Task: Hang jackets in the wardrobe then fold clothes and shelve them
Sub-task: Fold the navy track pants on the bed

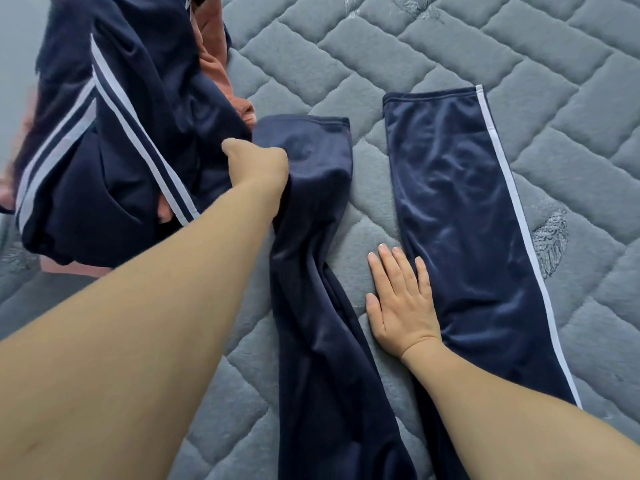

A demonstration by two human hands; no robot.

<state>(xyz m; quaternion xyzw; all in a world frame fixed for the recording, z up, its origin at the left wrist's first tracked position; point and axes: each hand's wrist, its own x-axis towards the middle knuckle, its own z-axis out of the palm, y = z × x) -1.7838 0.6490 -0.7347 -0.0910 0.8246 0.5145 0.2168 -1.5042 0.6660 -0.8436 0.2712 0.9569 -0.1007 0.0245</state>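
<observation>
Navy track trousers (460, 209) with a white side stripe lie spread on the grey quilted mattress (519, 64), the two legs apart. The right leg lies flat. The left leg (311, 237) is bunched and wrinkled. My left hand (258, 166) grips that left leg near its hem, fingers curled into the cloth. My right hand (398, 299) lies flat with straight fingers on the mattress between the legs, its edge touching the right leg.
A heap of clothes sits at the left: a navy garment with white stripes (104, 140) on top of an orange-pink garment (214, 39). The mattress edge runs along the far left.
</observation>
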